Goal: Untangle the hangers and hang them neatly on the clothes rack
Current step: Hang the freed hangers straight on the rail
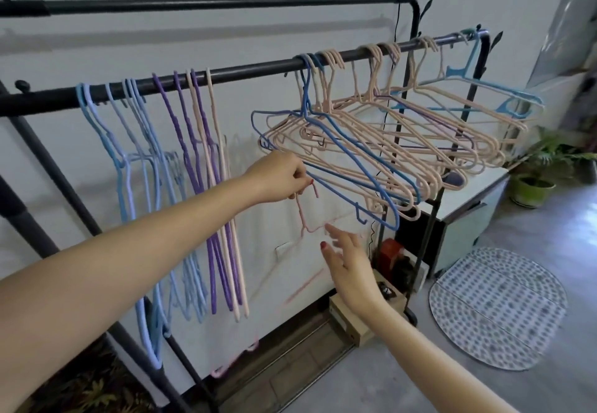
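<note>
Blue, purple hangers [155,167] hang neat on rack [258,67] left. Left hand [277,180] pinches blurred pink hanger [303,218] by hook, below rail. Right hand [352,267] open, fingers spread, just beside it. Tangled hangers [387,141] bunch rightward on rail.

Open gap on the lower rail [252,68], crowded either side

Bare bar shows between the hanging blue, purple and beige hangers [193,160] left of the gap and the tangled beige and blue bunch [371,147] right of it, which fans out level and blocks reach from below. Under the gap the left hand [277,180] pinching a blurred pink hanger [303,215] and the spread right hand [350,267] take up room. The upper rail [210,3] behind is all bare.
</note>
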